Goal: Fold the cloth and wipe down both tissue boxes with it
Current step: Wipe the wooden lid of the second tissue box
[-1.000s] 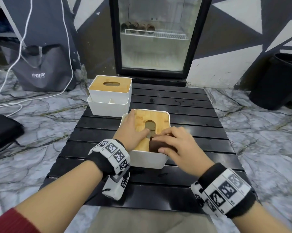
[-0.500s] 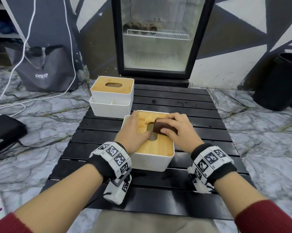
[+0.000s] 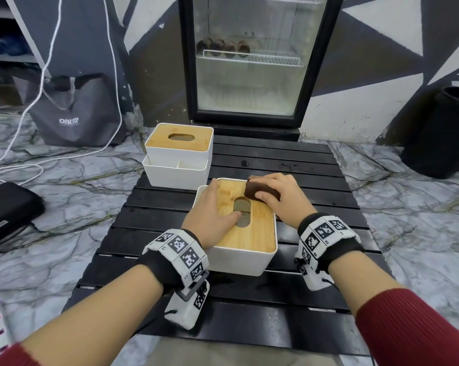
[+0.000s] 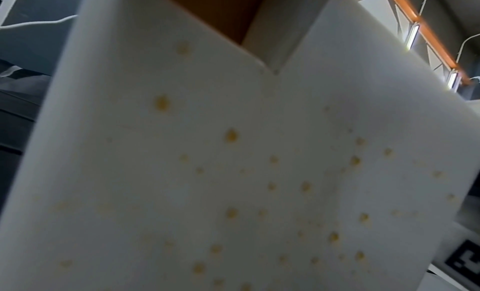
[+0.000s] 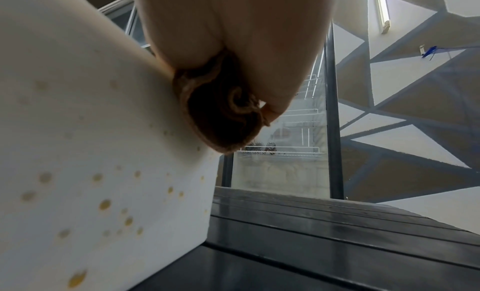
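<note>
A white tissue box (image 3: pixel 239 257) with a bamboo lid (image 3: pixel 247 233) stands mid-table. My left hand (image 3: pixel 212 212) lies flat on the lid's left side, thumb at the oval slot. My right hand (image 3: pixel 278 199) grips a folded dark brown cloth (image 3: pixel 260 192) and presses it on the lid's far right corner. In the right wrist view the cloth (image 5: pixel 223 114) is bunched under my fingers against the box's spotted white wall (image 5: pixel 91 162). That yellow-spotted white wall (image 4: pixel 233 162) fills the left wrist view. A second white tissue box (image 3: pixel 179 154) stands at the table's far left.
The black slatted table (image 3: pixel 289 299) sits on a marble floor. A glass-door fridge (image 3: pixel 252 64) stands behind it, a grey bag (image 3: pixel 72 112) and white cables at left, a black bin (image 3: pixel 442 133) at right, and a black case (image 3: pixel 6 207) on the floor.
My right hand has slid the cloth from the lid's near edge, past the slot, to its far right corner. My left hand has stayed on the lid.
</note>
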Demonstrator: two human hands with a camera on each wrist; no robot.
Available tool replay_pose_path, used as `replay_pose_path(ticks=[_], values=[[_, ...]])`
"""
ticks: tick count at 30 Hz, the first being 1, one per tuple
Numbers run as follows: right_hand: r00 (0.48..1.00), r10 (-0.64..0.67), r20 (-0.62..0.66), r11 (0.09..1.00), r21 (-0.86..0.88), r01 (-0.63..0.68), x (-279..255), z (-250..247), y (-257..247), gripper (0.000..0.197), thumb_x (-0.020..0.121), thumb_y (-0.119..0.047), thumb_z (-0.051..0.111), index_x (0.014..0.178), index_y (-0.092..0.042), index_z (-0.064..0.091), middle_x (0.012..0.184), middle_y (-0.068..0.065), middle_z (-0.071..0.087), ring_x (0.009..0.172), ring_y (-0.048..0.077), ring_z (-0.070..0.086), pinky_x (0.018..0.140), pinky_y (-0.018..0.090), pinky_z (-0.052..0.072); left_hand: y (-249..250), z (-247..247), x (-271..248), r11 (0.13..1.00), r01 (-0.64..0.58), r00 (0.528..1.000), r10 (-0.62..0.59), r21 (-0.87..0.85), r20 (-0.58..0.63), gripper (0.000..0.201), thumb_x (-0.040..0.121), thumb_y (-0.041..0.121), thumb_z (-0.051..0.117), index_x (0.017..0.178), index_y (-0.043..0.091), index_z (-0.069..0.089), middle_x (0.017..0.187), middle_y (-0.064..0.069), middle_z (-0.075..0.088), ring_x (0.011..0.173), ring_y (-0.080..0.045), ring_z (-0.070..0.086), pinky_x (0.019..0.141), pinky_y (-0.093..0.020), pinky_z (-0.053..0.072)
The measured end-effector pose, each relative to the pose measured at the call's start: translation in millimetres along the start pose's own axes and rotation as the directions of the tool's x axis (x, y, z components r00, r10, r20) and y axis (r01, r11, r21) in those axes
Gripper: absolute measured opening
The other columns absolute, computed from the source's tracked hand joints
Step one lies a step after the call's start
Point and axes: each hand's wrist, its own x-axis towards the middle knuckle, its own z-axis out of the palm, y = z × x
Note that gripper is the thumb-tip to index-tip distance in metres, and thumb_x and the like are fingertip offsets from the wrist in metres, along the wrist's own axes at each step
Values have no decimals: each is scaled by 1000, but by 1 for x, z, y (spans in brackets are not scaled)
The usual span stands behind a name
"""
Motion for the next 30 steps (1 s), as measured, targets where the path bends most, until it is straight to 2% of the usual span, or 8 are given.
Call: replay_pose_path(ticks=[7,9,11,15,19,22,26,30], values=[[998,58,-6,998,2,-58,-2,1,-4,35,91,-25,53,125,-32,53,120,1,52,115,18,33,97,30,27,5,-4,-2,1000,21,1000,-22,-12,-17,56,88,36,60,135,23,32,105,22,49,94,-3,54,64,-9,35],[997,76,-13,997,-22,-76,-4,1,-5,35,91,-27,53,125,-33,53,118,1,52,113,19,35,98,34,31,9,-9,-3,1000,29,1000,-29,9,-9,55,90,37,57,137,19,35,125,6,52,111,-13,53,79,-17,43],[994,96,-46,993,-64,-99,-10,2,-6,35,91,-30,52,126,-34,52,115,1,52,109,19,36,96,35,35,11,-17,-6,996,50,999,-51,73,8,68,92,40,53,147,15,23,147,-3,37,133,-20,38,103,-30,34],[969,159,-191,966,-171,-192,-26,10,-12,40,90,-37,49,129,-30,49,109,4,49,106,22,40,87,33,40,14,-25,-17,992,56,998,-60,115,33,74,91,41,55,148,12,19,151,-8,29,139,-23,27,109,-31,22],[935,218,-279,951,-156,-268,-45,15,-22,35,89,-39,49,122,-27,53,100,2,43,102,23,46,74,30,42,15,-14,-35,972,132,991,-127,196,-39,79,85,51,55,146,15,19,150,-14,19,139,-36,18,113,-47,22],[953,205,-223,962,-132,-238,-56,10,-27,34,89,-39,50,120,-26,55,101,-1,39,95,19,47,76,29,44,15,-5,-40,978,186,982,-183,98,-39,88,87,52,53,150,16,2,157,-12,-8,144,-34,0,115,-45,11],[982,157,-108,964,-201,-177,-76,-1,-38,31,89,-41,50,116,-28,56,103,-5,37,84,14,49,73,30,48,11,-10,-29,981,151,988,-150,124,-21,91,88,50,54,150,16,-4,158,-11,-9,145,-32,1,115,-42,11],[992,104,66,977,-191,-89,-86,-16,-43,33,89,-41,51,120,-33,56,104,-8,41,91,11,49,82,27,46,5,-30,-15,970,49,992,-74,238,100,94,87,48,57,150,16,-5,158,-11,-7,146,-23,3,116,-36,11]])
